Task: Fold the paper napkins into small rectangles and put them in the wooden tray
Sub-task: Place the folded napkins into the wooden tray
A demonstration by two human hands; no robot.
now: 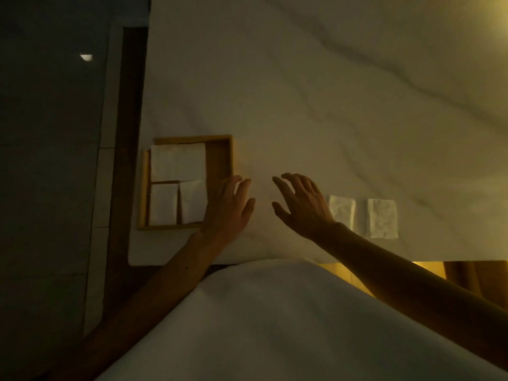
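A larger napkin [178, 162] lies at the far end of the wooden tray [192, 138], with two small folded rectangles [163, 204] [193, 200] at its near end. Two folded napkins [341, 210] [382, 218] lie on the table [302, 105], just right of our right hand [302, 204]. Both hands are empty, fingers spread; our left hand [229, 210] overlaps the tray's near right corner.

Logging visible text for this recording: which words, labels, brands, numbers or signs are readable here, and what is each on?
None: no text can be read anywhere in this dim frame.
The square wooden tray, the folded white paper napkins inside it, the two folded white napkins lying outside it and the pale marbled tabletop all show blank surfaces.
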